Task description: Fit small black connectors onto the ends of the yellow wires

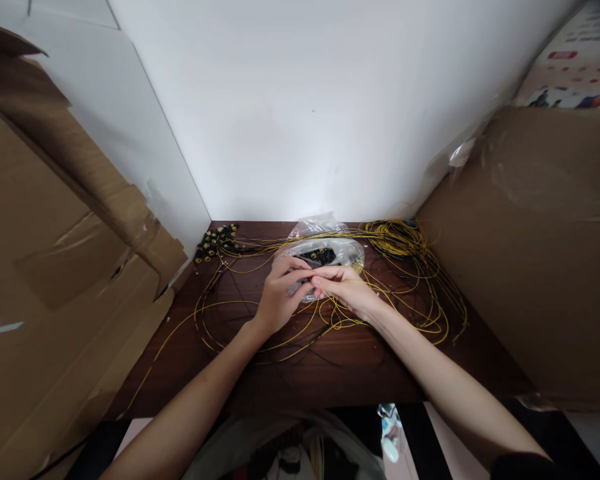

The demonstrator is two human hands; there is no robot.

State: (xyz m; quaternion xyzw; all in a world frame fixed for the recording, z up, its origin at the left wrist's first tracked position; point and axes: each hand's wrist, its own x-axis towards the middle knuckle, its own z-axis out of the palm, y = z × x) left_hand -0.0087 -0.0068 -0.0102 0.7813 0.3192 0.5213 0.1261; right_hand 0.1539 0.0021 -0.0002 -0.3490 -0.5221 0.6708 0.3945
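Note:
My left hand [280,297] and my right hand [349,289] meet fingertip to fingertip above the middle of the dark wooden table [220,387]. Both are closed in a pinch, and whatever lies between the fingertips is too small and too covered to make out. Right behind the hands is a clear plastic bag [351,251] with small black parts [326,255] in it. Thin yellow and black wires [300,328] loop over the table beneath and around my wrists.
A bundle of yellow wires [397,240] lies at the back right. Several black-and-yellow connectors [215,241] are heaped at the back left. Large cardboard boxes flank the table, one on the left [75,260] and one on the right [530,267]. A white wall [300,120] stands behind.

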